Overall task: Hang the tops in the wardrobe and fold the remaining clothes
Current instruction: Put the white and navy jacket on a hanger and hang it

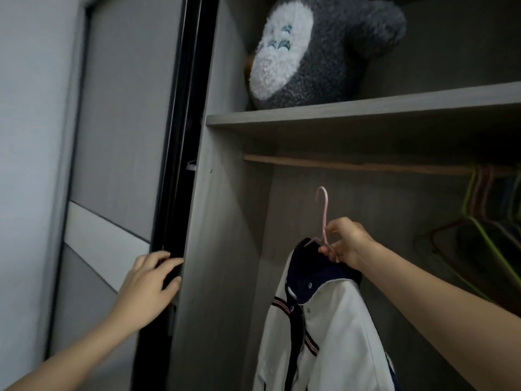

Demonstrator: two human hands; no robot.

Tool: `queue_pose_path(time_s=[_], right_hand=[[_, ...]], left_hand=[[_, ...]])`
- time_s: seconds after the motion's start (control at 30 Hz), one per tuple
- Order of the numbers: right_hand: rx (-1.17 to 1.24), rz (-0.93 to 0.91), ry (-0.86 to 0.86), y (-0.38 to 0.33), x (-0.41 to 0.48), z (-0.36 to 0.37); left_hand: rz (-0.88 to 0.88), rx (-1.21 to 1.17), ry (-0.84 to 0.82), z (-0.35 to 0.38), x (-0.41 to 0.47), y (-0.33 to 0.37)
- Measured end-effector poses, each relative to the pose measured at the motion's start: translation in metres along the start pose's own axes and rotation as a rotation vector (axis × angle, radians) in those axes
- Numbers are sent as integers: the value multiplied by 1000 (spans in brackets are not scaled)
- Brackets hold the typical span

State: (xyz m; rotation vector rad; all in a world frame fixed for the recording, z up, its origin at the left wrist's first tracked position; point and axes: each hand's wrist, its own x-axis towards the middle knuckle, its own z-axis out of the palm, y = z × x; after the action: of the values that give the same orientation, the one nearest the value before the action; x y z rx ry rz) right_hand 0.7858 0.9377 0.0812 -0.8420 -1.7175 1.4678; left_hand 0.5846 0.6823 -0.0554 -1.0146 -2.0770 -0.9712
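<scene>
White top (338,320) running off frame bottom, your right hand (349,244) gripping its one pink hanger (323,210), left hand (146,286) spreading loose fingers against door (174,165), far-right hangers (485,198) blurring uncountably.

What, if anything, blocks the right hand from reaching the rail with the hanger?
Probably nothing, so likely yes: the right hand holds the pink hanger below the rail with bare space between; the other hangers hang farther right.
</scene>
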Motion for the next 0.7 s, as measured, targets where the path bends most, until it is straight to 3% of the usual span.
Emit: queue_pose_path(time_s=[0.47, 0.7], right_hand=[[76, -272, 216, -93, 111, 97], [93, -286, 292, -105, 179, 130]], left_hand=[[107, 105, 273, 29, 228, -89], [174, 47, 255, 66, 277, -127]])
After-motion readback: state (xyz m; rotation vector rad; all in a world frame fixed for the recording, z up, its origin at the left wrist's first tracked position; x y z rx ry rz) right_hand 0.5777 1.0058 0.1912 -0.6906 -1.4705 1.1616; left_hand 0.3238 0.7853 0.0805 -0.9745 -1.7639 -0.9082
